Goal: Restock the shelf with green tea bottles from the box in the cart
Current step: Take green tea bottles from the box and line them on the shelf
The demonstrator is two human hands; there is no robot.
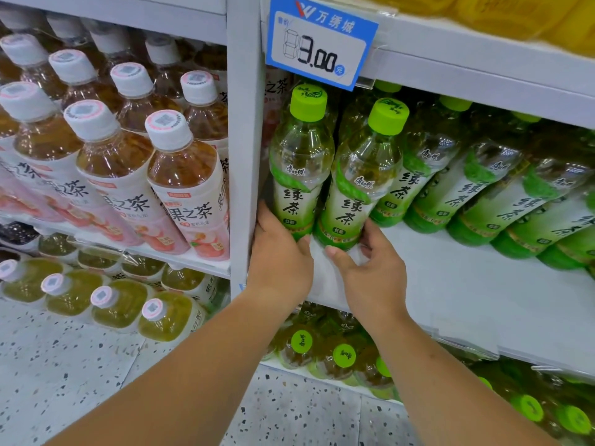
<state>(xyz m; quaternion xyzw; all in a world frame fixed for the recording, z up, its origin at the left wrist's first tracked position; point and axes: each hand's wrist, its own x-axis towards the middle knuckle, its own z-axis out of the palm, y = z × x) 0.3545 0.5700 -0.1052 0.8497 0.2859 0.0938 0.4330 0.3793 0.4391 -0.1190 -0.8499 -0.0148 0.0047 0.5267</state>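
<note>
Two green tea bottles stand upright at the left front of the white shelf point(483, 284). My left hand point(278, 252) holds the base of the leftmost bottle point(301, 162), which stands against the shelf's upright post. My right hand point(370, 268) grips the base of the second bottle point(363, 185), thumb in front and fingers round its right side. More green tea bottles point(502, 188) fill the row behind, running to the right. The box and the cart are out of view.
A blue price tag point(318, 40) hangs just above the two bottles. Left of the grey post point(244, 140), peach tea bottles point(180, 175) crowd the neighbouring shelf. Green-capped bottles point(341, 355) stand on the shelf below. Speckled floor point(80, 365) lies beneath.
</note>
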